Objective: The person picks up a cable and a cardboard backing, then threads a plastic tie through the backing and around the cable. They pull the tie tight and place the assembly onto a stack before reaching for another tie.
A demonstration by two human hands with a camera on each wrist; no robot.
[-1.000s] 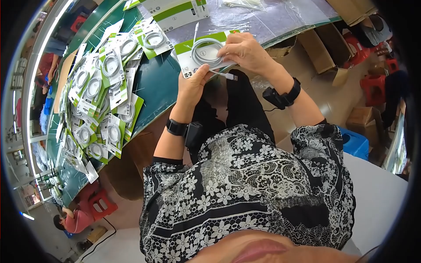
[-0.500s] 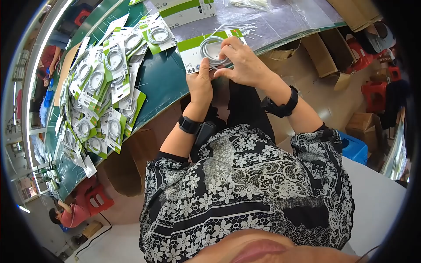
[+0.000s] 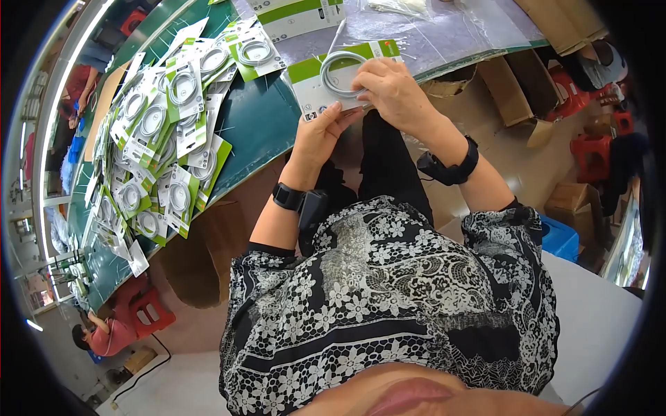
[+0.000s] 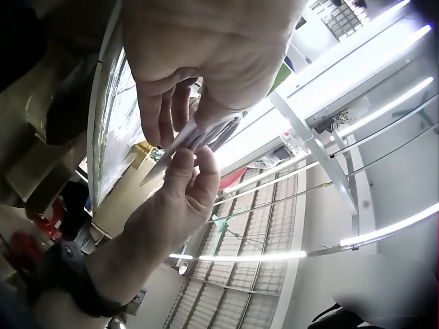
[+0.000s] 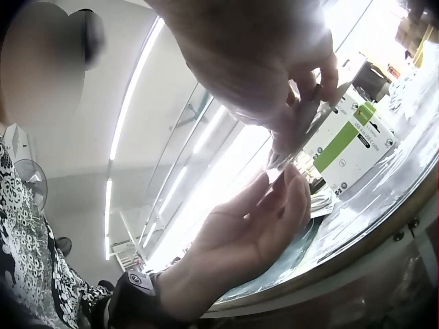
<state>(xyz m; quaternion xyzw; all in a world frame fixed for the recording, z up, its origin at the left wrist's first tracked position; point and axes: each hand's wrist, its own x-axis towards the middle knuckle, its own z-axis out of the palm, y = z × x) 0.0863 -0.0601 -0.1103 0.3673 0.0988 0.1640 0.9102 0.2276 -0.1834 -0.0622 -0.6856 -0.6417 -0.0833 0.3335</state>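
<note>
A green and white card (image 3: 305, 75) is held over the table's front edge in the head view, with a coiled white cable (image 3: 326, 78) lying on it. My left hand (image 3: 318, 139) grips the card's lower left edge, thumb on the front and fingers behind. On the coil's right side, my right hand (image 3: 397, 96) pinches the cable with thumb and fingertips. One cable end (image 3: 338, 35) sticks up past the card's top edge. Seen edge-on in the left wrist view, the card (image 4: 164, 162) lies between the left hand (image 4: 206, 62) and the right hand (image 4: 171, 199).
A heap of carded cables (image 3: 154, 121) covers the left part of the green table (image 3: 253, 132). Behind the card stand green and white boxes (image 3: 298, 19), with loose white ties (image 3: 395, 46) nearby. Cardboard boxes (image 3: 503, 87) and a red stool (image 3: 591, 154) are at the right.
The USB plug that hung below the card a second ago is out of sight. The right hand moved down to the card's lower edge, then back up to the coil; the card shifted slightly right.
</note>
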